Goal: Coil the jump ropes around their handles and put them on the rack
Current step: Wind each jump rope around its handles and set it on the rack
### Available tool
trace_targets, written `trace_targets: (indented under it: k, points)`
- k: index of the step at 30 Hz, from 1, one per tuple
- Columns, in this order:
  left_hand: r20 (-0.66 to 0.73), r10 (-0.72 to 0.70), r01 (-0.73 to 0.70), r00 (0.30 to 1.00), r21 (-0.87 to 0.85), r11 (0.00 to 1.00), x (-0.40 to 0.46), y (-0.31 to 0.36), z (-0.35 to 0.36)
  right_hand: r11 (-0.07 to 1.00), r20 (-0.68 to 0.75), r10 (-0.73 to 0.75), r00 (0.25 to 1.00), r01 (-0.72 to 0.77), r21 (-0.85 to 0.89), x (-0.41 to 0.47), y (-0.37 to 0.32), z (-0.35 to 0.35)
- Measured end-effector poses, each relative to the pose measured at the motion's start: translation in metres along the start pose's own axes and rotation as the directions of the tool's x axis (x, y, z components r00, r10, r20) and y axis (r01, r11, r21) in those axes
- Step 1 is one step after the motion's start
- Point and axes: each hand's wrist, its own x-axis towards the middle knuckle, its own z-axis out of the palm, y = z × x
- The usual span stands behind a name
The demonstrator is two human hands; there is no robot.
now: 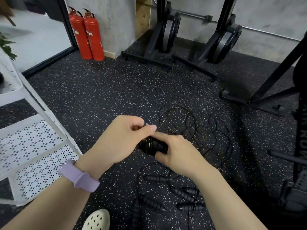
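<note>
A pair of black ribbed jump-rope handles [150, 145] is held together in my right hand [177, 151], with thin black rope wound round them in several turns. My left hand [123, 138] pinches the thin rope between thumb and fingers just above the handles. The loose rest of that rope [204, 128] lies in tangled loops on the speckled floor beyond my right hand. Several more black ribbed handles [182, 193] with their ropes lie on the floor under my right forearm. The white perforated rack [38, 143] stands at the left.
Two red fire extinguishers [88, 34] stand by the far wall. Black machine frames with flywheels [167, 34] stand at the back, and a black rig [299, 138] rises at the right. A white clog [98, 219] shows at the bottom edge.
</note>
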Motion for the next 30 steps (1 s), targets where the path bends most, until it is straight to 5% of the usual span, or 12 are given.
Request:
trace_targets:
  k: [6,14,22,28,30]
  points:
    - [0.019,0.071,-0.070,0.997,-0.066,0.995,0.002,0.002,0.000,0.980,0.081,-0.079,0.994,0.063,0.186,-0.002,-0.002,-0.004]
    - [0.274,0.014,-0.089,0.962,0.262,0.961,0.003,-0.010,-0.001,0.974,0.116,-0.157,0.981,0.135,0.181,-0.016,-0.002,-0.012]
    - [-0.008,0.272,-0.218,0.962,0.575,0.789,-0.002,0.007,0.018,0.855,0.037,0.000,0.999,-0.019,0.519,-0.016,0.005,-0.016]
    - [-0.208,0.275,-0.167,0.939,0.424,0.890,0.003,0.007,0.026,0.512,-0.123,0.240,0.963,-0.018,0.859,-0.014,0.001,-0.016]
    - [-0.272,0.257,-0.154,0.927,0.348,0.925,0.006,0.006,0.029,0.349,-0.070,0.324,0.944,-0.051,0.936,-0.013,-0.008,-0.008]
